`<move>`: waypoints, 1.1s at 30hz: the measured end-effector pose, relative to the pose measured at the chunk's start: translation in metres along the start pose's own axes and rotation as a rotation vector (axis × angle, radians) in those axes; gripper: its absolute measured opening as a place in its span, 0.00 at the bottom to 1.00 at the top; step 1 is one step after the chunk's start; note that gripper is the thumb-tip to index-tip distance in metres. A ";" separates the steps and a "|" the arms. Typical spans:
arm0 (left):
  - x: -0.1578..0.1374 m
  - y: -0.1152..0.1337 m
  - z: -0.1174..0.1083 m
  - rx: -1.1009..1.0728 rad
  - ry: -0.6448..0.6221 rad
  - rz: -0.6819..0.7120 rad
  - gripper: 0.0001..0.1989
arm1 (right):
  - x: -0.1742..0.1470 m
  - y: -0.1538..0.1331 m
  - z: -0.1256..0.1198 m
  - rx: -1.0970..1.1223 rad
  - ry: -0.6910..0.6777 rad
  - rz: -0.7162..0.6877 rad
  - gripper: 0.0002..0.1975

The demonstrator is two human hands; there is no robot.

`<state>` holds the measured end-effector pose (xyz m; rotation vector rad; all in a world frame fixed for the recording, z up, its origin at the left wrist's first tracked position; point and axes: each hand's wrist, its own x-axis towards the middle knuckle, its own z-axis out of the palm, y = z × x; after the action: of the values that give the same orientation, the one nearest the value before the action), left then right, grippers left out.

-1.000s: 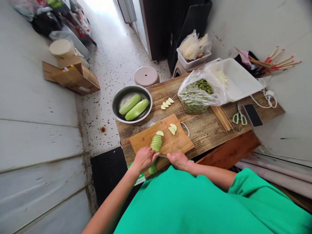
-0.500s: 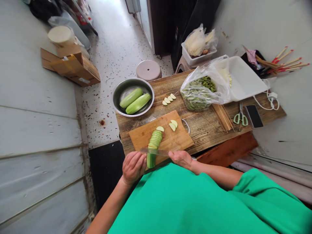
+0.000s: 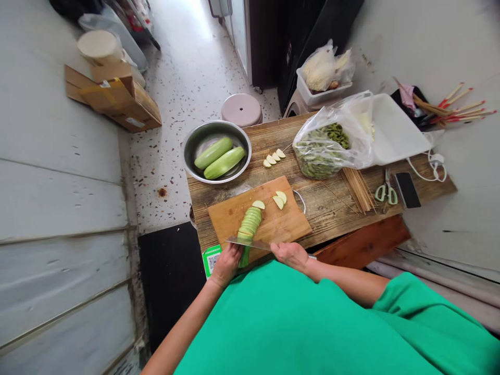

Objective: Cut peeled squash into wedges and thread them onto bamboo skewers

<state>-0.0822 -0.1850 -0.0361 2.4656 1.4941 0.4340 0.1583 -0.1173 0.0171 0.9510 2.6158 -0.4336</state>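
Note:
A partly sliced zucchini (image 3: 250,223) lies on the wooden cutting board (image 3: 222,213), its slices still lined up in a row. My right hand (image 3: 291,255) is closed round the handle of a kitchen knife (image 3: 255,244), whose blade lies across the zucchini near its uncut end. Against the left side of that end, my left hand (image 3: 227,264) presses with bent fingers, close to the blade tip; its fingertips are partly hidden. Loose half-round slices (image 3: 279,199) rest on the board's right part, and another single slice (image 3: 258,204) is by the row's far end.
Behind the board, a metal bowl (image 3: 189,161) holds two whole zucchinis. Skewered slices (image 3: 274,158) lie on the wooden table (image 3: 269,135). To the right are a bag of green beans (image 3: 318,153), bamboo skewers (image 3: 357,190), scissors (image 3: 386,191) and a phone (image 3: 407,190).
My left hand has moved right, from beside the zucchini onto its uncut end, uncovering a green QR-code card at the table edge. The knife stays across the zucchini; the view has shifted slightly.

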 end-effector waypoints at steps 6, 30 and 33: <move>0.002 0.002 0.000 -0.036 0.020 -0.017 0.15 | 0.000 0.000 -0.001 0.010 -0.002 -0.001 0.09; 0.002 0.002 0.003 -0.072 -0.013 -0.067 0.17 | 0.004 0.001 -0.004 0.051 -0.120 0.014 0.09; 0.004 0.001 0.003 -0.076 -0.007 -0.067 0.18 | 0.010 0.004 0.002 0.066 -0.143 0.008 0.09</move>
<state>-0.0784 -0.1822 -0.0384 2.3497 1.5231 0.4596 0.1542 -0.1102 0.0105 0.9150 2.4828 -0.5668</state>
